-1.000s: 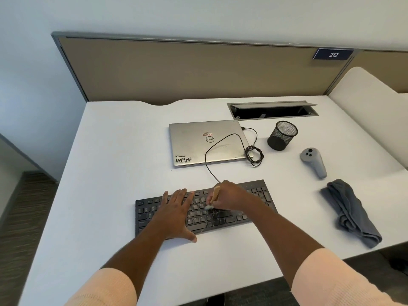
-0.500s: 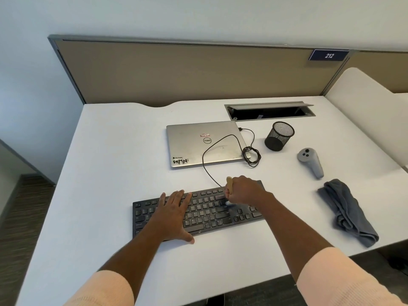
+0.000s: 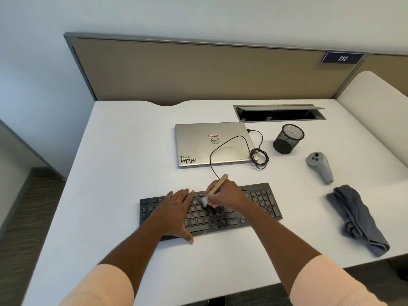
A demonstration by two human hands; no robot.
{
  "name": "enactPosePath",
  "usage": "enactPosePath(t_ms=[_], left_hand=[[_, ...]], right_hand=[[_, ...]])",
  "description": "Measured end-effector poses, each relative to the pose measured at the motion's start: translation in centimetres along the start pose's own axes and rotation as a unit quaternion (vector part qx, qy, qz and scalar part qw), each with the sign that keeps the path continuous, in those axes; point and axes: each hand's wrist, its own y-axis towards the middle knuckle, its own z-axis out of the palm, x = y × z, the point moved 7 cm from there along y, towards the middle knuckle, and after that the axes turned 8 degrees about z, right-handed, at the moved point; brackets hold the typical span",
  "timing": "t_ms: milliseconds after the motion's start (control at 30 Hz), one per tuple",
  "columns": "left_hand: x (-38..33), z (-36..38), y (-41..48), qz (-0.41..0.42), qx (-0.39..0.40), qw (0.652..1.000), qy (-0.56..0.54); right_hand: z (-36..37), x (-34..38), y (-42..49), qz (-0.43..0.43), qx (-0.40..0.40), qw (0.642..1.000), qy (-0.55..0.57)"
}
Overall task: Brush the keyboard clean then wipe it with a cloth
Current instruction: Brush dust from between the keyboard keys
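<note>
The right hand (image 3: pixel 223 195) has its fingers curled round the wooden handle of a small brush (image 3: pixel 218 186). The handle's far end sticks out above the knuckles, and the pale bristles point down and left onto keys near the middle of the black keyboard (image 3: pixel 261 202). The left hand (image 3: pixel 176 208) lies flat on the left half of the keyboard, fingers straight and holding nothing, thumb spread past the near edge onto the white desk (image 3: pixel 132 151). The keyboard sits near the front of the desk. The grey cloth (image 3: pixel 357 219) lies crumpled to its right, well apart from both hands. The hands and wrists hide the keys beneath them, the right fingertips are tucked out of sight, and the key legends are too blurred to read. Both sleeves are cut off at the frame's bottom edge.
</note>
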Motion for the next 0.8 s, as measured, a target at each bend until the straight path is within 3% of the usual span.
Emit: enactPosePath(t_ms=[233,400,567,733,800], left_hand=[[0.4,-0.2,-0.5,-0.009,-0.020,1.000,-0.002],[0.5,-0.1,-0.4,-0.009,-0.025,1.000,-0.004],[0.5,-0.1,-0.5,-0.009,-0.027,1.000,-0.003],[0.4,-0.2,-0.4,-0.007,-0.029,1.000,0.000],[0.4,-0.2,-0.4,-0.006,-0.029,1.000,0.000]], right_hand=[[0.9,-0.2,-0.1,0.022,0.055,0.996,-0.067],[0.1,0.9,0.0,-0.006,-0.014,0.997,-0.072],[0.9,0.4,-0.1,0.012,0.052,0.990,-0.129],[-0.3,0.9,0.0,0.005,-0.004,0.997,-0.079],[0.4,0.5,-0.1,0.013,0.032,0.993,-0.115]])
